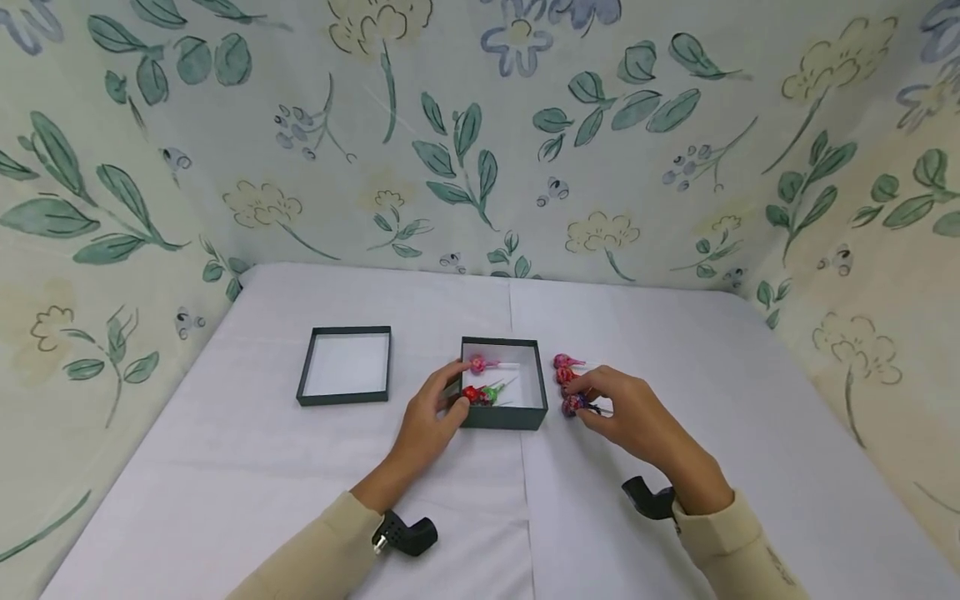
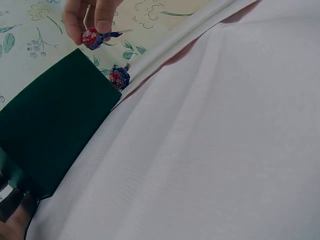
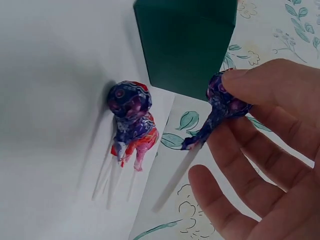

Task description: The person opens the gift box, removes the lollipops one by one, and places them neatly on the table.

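Note:
A dark green box [image 1: 504,418] with a white inside stands open-topped on the white cloth. In it lie a pink lollipop [image 1: 478,364] at the back and red and green lollipops [image 1: 491,393] nearer the front. My left hand [image 1: 427,421] grips the box's left side, thumb at the front corner. Just right of the box, my right hand [image 1: 630,417] pinches a lollipop in a dark blue-purple wrapper [image 3: 217,107] between thumb and fingers, stick pointing away from the box. Under it on the cloth lie more lollipops [image 3: 130,105], purple, red and pink, partly overlapping.
The box's shallow lid [image 1: 343,398], green-rimmed with a white inside, lies to the left. A white cloth [image 1: 450,517] covers the table, and floral fabric [image 1: 480,217] hangs behind and at both sides.

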`<state>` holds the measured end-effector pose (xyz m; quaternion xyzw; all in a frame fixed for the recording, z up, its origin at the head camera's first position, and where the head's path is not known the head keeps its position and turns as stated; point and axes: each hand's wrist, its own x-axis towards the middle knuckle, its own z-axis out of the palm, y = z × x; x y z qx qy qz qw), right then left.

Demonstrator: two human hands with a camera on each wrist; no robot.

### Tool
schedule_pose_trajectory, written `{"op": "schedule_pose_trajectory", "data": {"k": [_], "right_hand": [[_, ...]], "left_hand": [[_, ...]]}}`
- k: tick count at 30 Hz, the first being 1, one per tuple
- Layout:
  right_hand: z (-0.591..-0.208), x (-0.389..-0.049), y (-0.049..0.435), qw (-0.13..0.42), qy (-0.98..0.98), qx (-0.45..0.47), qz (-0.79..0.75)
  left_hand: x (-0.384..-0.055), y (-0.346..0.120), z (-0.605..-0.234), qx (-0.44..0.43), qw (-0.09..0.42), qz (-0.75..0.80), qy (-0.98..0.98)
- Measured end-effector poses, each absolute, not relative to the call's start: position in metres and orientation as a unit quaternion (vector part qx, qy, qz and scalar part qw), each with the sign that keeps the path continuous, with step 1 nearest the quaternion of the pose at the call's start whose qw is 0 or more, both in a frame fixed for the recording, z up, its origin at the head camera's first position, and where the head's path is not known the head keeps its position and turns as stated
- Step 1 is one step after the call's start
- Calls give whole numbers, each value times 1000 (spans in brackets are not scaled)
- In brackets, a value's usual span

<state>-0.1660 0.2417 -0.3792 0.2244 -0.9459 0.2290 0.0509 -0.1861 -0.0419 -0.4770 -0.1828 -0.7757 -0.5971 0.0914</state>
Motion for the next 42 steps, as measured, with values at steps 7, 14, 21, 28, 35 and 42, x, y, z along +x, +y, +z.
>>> {"op": "schedule_pose_trajectory", "data": {"k": [7,14,21,28,35,42], "right_hand": [[-387,-165,244,34,-946,221,235],[-396,-161,246,24,-950,215,225],[-402,-158,244,10,-957,204,207],[-407,-159,242,5,-964,190,184],[-410,-161,240,-2,-973,177,146],[-412,-163,238,-10,-979,168,116]], "left_hand": [[-179,-41,-456,-178,88,-602,-773],[-176,-40,-455,-187,77,-606,-769],[-186,-41,-476,-187,85,-603,-771],[-185,-42,-475,-185,80,-595,-778],[-185,-41,-474,-181,84,-599,-775],[-182,-38,-466,-175,87,-615,-764]]}}
